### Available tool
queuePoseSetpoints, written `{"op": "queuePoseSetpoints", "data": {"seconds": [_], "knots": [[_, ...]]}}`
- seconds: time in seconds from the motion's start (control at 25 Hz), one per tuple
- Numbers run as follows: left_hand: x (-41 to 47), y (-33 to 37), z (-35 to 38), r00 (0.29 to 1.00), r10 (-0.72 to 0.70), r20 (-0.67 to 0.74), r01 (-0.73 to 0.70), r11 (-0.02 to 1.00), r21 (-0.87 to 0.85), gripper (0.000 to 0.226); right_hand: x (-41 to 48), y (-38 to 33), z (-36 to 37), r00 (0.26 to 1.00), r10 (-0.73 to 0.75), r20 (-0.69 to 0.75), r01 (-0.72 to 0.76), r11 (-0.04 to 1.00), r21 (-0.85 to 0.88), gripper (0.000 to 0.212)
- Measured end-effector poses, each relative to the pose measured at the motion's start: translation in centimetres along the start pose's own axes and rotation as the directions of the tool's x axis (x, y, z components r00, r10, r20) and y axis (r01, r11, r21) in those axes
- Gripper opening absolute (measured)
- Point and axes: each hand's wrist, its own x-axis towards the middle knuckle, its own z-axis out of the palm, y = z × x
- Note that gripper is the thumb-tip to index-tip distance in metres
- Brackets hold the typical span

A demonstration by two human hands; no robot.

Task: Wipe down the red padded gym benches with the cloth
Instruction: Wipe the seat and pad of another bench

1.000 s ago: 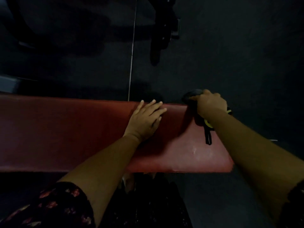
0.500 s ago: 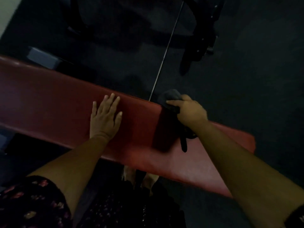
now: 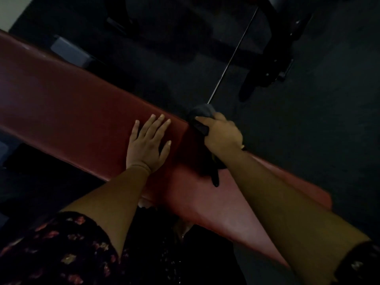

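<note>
Mid-wipe: right hand grips the dark cloth at the far edge of the red bench. Left hand lies flat, fingers straight, on the pad beside it. Next, prob. drag cloth w/ steady pressure along the unwiped length.

Smooth, faintly glossy red vinyl bench; dark matt fabric cloth.

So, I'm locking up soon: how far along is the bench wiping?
Done: nothing shows as wiped; the light is too dim. In hand: the right hand grips the cloth at the far edge of the bench, left hand flat on it. Left: likely the long stretch leftward.
</note>
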Motion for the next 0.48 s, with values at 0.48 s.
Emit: {"op": "queuePoseSetpoints", "data": {"seconds": [0.48], "knots": [[0.0,0.2,-0.8,0.996,-0.004,-0.086,-0.004,0.996,-0.090,0.063,2.3,-0.9,-1.4,0.946,0.294,0.135,-0.277,0.952,-0.134,0.038]]}}
